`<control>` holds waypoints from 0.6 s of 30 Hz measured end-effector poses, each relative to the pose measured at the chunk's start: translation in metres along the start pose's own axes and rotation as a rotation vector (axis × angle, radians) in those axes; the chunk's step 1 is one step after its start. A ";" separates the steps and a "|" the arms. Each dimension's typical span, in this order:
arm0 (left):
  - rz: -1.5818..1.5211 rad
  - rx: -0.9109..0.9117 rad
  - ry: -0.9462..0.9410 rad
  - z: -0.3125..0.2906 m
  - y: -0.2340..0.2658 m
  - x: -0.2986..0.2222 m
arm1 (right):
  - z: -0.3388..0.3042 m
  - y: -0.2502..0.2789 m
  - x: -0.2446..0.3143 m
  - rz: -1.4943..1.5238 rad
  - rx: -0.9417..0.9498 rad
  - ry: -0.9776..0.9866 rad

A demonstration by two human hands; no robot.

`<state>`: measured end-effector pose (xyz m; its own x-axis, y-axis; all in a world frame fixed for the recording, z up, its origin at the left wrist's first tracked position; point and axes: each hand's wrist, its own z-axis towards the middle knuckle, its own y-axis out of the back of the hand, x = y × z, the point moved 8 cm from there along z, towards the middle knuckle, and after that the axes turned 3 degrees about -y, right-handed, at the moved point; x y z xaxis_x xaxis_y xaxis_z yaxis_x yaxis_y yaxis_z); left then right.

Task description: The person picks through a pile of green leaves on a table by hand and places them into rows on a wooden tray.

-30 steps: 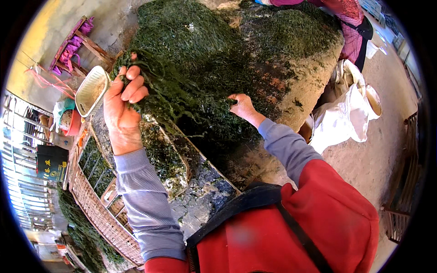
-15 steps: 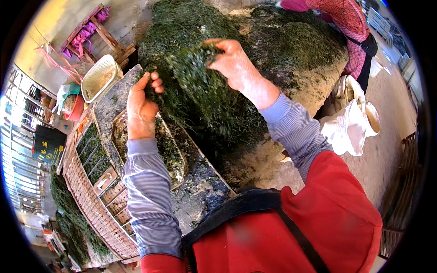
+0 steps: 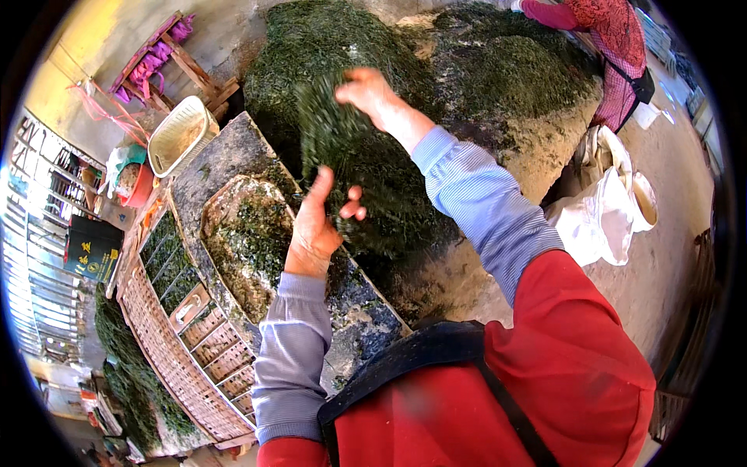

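Note:
My right hand (image 3: 372, 95) is closed on a clump of dark green seaweed (image 3: 323, 124), which hangs down blurred by motion over a big heap. My left hand (image 3: 315, 233) is below it, thumb raised and fingers apart, with nothing seen between them; whether the strands behind touch it I cannot tell. The large seaweed heap (image 3: 342, 39) spreads beyond both hands. Left of my left hand, a shallow hollow (image 3: 245, 241) with small green bits lies in a dark, wet slab (image 3: 214, 159).
On the left stand a wicker tray with slatted sections (image 3: 159, 311), a cream plastic basket (image 3: 183, 136) and a red bucket (image 3: 138, 187). A white sack (image 3: 595, 218) sits at the right. Another person in a red patterned top (image 3: 611, 31) is at the far right, beside more seaweed (image 3: 513, 70).
My left hand has moved right and down, away from the slab's far edge to below the clump. My right hand has shifted slightly left, still gripping the seaweed.

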<state>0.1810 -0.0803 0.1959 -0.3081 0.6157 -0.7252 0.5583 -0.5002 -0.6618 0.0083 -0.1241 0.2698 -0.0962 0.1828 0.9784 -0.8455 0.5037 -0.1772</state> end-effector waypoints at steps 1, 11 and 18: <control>0.049 -0.015 0.038 0.003 0.011 0.004 | 0.018 0.013 -0.040 -0.367 0.146 -0.044; 0.247 0.004 0.035 -0.011 -0.005 -0.042 | -0.118 -0.023 -0.143 -0.935 0.661 0.171; 0.219 0.143 -0.134 -0.019 -0.057 -0.105 | -0.135 0.022 -0.208 -1.222 0.500 0.020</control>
<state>0.1968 -0.1051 0.3134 -0.2959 0.4025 -0.8663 0.5114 -0.6992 -0.4996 0.0808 -0.0374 0.0481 0.8665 -0.1492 0.4764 -0.4832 -0.0113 0.8754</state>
